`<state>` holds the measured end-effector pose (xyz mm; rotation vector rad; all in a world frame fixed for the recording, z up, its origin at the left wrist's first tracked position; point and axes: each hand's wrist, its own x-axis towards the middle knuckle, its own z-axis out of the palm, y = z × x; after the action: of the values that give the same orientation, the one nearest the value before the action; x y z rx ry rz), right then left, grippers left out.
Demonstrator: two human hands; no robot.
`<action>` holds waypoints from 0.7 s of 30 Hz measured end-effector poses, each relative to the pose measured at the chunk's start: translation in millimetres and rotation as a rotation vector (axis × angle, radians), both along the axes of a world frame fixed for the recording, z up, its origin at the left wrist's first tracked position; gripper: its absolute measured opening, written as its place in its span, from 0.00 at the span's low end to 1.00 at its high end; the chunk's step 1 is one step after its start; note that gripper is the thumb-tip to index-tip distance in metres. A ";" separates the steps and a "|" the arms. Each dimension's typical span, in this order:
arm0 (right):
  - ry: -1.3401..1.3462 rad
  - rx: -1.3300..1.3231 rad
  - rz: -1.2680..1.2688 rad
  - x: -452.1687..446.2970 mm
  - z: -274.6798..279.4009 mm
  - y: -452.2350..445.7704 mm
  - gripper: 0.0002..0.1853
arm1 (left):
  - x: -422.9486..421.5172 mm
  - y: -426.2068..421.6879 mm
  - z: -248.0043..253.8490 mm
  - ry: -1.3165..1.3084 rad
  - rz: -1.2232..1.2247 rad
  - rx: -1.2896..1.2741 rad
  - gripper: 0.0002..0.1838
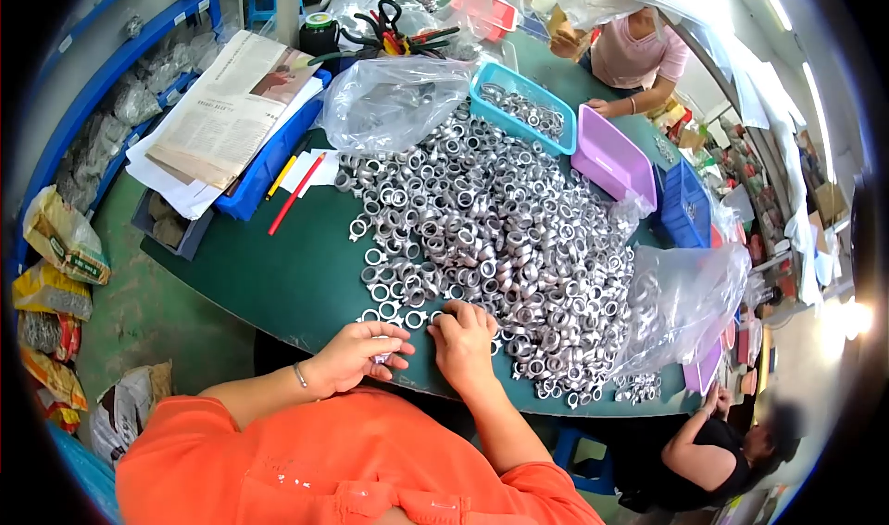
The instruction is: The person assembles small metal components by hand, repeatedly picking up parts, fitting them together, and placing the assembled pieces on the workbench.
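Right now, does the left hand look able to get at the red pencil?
Probably yes: only bare green tabletop seems to lie between the left hand and the red pencil.

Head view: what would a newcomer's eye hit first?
The big heap of grey ring-shaped parts, spread across the middle of the green table. Next, the bright orange shirt at the bottom, with the left hand and right hand near the heap's near edge. Then the turquoise tray and purple tray beyond the heap.

Silver-grey rings (500, 238) lie jumbled at many angles in a broad heap, spread looser along its left edge.
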<state>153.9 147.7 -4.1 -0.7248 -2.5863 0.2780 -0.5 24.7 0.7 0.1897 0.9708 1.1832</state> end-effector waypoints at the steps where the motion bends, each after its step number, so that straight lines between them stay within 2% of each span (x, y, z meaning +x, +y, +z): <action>1: 0.047 -0.004 0.003 -0.9 0.5 -0.6 0.07 | 0.7 0.3 -0.4 -0.002 0.006 0.000 0.11; 16: 0.102 -0.071 0.045 -1.6 8.3 -2.3 0.06 | 6.9 -3.9 -9.9 0.081 0.060 0.120 0.06; 18: 0.122 -0.093 0.047 0.7 8.4 1.0 0.06 | 6.9 -1.3 2.1 0.222 -0.246 0.174 0.04; 19: 0.124 -0.077 0.069 0.7 11.3 2.9 0.06 | 8.3 6.4 15.4 0.371 -0.396 0.263 0.05; 20: 0.109 -0.035 0.110 -0.3 13.3 5.5 0.06 | 17.8 14.8 18.9 0.496 -0.380 0.590 0.06; 21: 0.089 -0.006 0.167 -1.9 12.0 10.6 0.06 | 26.4 24.6 40.2 0.441 -0.446 0.708 0.06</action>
<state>152.0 158.3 7.9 -0.4876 -2.5644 0.3614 26.0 49.3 40.9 1.2100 0.7829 1.0375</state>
